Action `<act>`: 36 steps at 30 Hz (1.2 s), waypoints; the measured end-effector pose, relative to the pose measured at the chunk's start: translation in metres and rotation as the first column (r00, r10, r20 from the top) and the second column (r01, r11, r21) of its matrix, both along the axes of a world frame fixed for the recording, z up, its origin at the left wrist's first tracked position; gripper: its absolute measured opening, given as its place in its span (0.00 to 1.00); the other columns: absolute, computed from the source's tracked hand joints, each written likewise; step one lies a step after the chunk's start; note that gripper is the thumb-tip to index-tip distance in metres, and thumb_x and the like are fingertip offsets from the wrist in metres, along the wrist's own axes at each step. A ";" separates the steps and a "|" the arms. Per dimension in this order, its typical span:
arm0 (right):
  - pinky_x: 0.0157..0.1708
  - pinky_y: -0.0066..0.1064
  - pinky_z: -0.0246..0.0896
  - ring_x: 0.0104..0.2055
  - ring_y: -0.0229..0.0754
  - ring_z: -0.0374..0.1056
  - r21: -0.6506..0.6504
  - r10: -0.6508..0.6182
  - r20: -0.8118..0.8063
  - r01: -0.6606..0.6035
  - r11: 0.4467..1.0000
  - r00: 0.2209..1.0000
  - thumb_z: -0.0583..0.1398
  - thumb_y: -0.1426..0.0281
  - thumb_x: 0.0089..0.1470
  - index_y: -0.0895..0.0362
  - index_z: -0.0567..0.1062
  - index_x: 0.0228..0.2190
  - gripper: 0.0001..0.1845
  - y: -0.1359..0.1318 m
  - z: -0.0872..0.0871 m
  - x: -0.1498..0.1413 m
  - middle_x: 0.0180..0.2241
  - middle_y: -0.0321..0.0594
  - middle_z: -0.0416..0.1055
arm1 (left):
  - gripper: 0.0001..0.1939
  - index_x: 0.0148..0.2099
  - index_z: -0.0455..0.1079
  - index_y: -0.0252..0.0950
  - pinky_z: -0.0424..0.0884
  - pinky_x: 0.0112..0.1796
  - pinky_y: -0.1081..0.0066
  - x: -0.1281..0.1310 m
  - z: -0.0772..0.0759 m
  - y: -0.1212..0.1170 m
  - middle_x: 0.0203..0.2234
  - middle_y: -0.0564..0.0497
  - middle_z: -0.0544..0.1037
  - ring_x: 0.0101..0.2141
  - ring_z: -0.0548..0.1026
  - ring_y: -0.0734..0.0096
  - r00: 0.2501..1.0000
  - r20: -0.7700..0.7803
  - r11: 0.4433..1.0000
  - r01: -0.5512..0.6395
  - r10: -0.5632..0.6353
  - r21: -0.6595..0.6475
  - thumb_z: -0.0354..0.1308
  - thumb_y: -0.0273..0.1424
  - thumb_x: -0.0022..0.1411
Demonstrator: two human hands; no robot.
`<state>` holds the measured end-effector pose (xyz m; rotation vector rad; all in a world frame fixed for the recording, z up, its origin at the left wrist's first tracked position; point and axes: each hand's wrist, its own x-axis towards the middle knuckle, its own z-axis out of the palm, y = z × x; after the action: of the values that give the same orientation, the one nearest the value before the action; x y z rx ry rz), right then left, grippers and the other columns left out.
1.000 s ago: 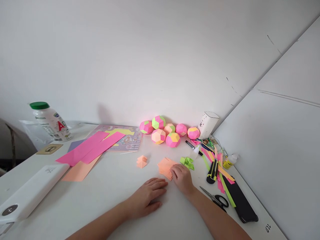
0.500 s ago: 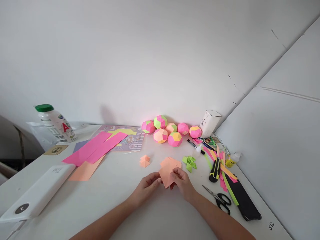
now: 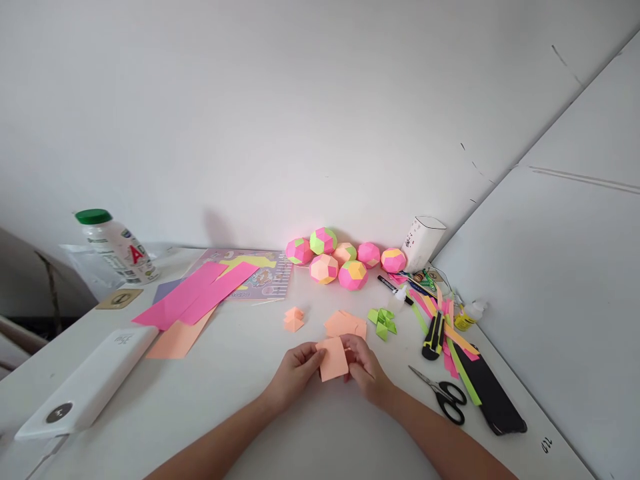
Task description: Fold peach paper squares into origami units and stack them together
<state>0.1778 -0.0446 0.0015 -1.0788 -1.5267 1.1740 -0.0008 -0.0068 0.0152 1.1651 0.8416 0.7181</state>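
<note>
A small peach paper square (image 3: 333,360) is held upright between both hands over the near part of the table. My left hand (image 3: 296,372) pinches its left edge, thumb on the front face. At its right edge, the fingers of my right hand (image 3: 369,371) close on the paper, partly hidden behind it. Just beyond lie more peach paper squares (image 3: 347,324), loosely overlapping. Folded peach pieces (image 3: 294,319) sit to their left, and folded green pieces (image 3: 383,323) to their right.
Several multicoloured paper balls (image 3: 324,269) stand by the wall. On the right are scissors (image 3: 443,393), a cutter knife (image 3: 433,335), paper strips (image 3: 463,340), a black case (image 3: 493,393) and a glue bottle (image 3: 470,315). Leftward are pink sheets (image 3: 180,293), a white power bank (image 3: 90,383) and a bottle (image 3: 117,250).
The paper square has turned from a diamond position to nearly level edges. My left thumb now presses its face, and my right hand has shifted to its right edge.
</note>
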 end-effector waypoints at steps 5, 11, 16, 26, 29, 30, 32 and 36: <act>0.31 0.30 0.66 0.38 0.40 0.67 0.193 -0.056 0.206 0.016 0.981 0.977 0.52 0.78 0.47 0.51 0.57 0.52 0.29 -0.001 -0.005 0.001 0.49 0.47 0.63 | 0.19 0.34 0.72 0.34 0.67 0.28 0.72 0.000 0.003 -0.001 0.26 0.50 0.77 0.28 0.73 0.68 1.000 0.004 1.000 -0.009 0.009 -0.010 0.56 0.47 0.54; 0.31 0.29 0.67 0.43 0.45 0.66 0.285 -0.086 0.298 -0.003 0.958 0.951 0.59 0.68 0.47 0.54 0.72 0.37 0.12 0.005 -0.006 0.002 0.45 0.47 0.63 | 0.20 0.33 0.72 0.33 0.67 0.30 0.70 0.001 0.003 0.000 0.24 0.50 0.76 0.27 0.72 0.67 1.000 -0.011 1.000 0.006 -0.006 0.023 0.55 0.47 0.55; 0.28 0.29 0.66 0.38 0.43 0.67 0.243 -0.091 0.170 0.048 0.969 0.981 0.58 0.61 0.52 0.56 0.76 0.29 0.12 0.007 -0.001 0.002 0.36 0.44 0.66 | 0.16 0.30 0.71 0.35 0.65 0.31 0.72 0.001 0.001 0.000 0.19 0.54 0.72 0.24 0.70 0.72 0.997 -0.045 0.995 0.063 -0.059 0.074 0.53 0.43 0.59; 0.23 0.28 0.64 0.25 0.37 0.64 0.034 -0.145 0.002 0.145 0.989 0.989 0.60 0.65 0.51 0.57 0.74 0.19 0.13 0.008 0.011 -0.004 0.23 0.37 0.65 | 0.19 0.33 0.71 0.35 0.67 0.39 0.67 -0.002 0.002 0.001 0.27 0.51 0.76 0.30 0.72 0.69 0.989 -0.075 0.973 0.136 -0.124 0.187 0.46 0.43 0.63; 0.23 0.28 0.64 0.23 0.35 0.64 -0.024 -0.147 -0.074 0.145 0.989 0.986 0.61 0.66 0.50 0.58 0.74 0.22 0.09 0.009 0.009 -0.004 0.25 0.36 0.67 | 0.16 0.40 0.70 0.35 0.68 0.39 0.67 -0.002 0.001 0.000 0.32 0.48 0.76 0.34 0.73 0.66 0.983 0.006 0.967 0.179 -0.183 0.179 0.53 0.42 0.59; 0.24 0.29 0.64 0.22 0.35 0.64 -0.042 -0.145 -0.093 0.142 0.989 0.985 0.61 0.66 0.50 0.58 0.74 0.24 0.08 0.009 0.007 -0.004 0.25 0.35 0.67 | 0.15 0.41 0.70 0.34 0.68 0.38 0.68 -0.002 0.000 0.000 0.32 0.48 0.76 0.36 0.73 0.66 0.981 0.023 0.969 0.186 -0.192 0.160 0.56 0.41 0.57; 0.24 0.29 0.64 0.22 0.35 0.65 -0.073 -0.143 -0.113 0.136 0.988 0.983 0.61 0.66 0.50 0.58 0.74 0.25 0.08 0.009 0.003 -0.005 0.23 0.35 0.68 | 0.15 0.39 0.70 0.34 0.68 0.37 0.68 0.000 -0.003 -0.001 0.32 0.48 0.77 0.35 0.73 0.66 0.984 0.021 0.976 0.174 -0.178 0.128 0.58 0.41 0.56; 0.25 0.28 0.63 0.21 0.35 0.64 -0.127 -0.164 -0.146 0.146 0.981 0.976 0.61 0.66 0.50 0.58 0.71 0.28 0.08 0.010 -0.004 -0.007 0.20 0.33 0.67 | 0.15 0.36 0.70 0.33 0.69 0.35 0.69 0.002 -0.007 -0.001 0.29 0.49 0.77 0.31 0.73 0.69 0.990 0.003 0.984 0.142 -0.143 0.109 0.56 0.41 0.58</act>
<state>0.1711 -0.0347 -0.0025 -1.1341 -1.2438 1.2197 0.0012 -0.0079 0.0086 1.3038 0.7086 0.6579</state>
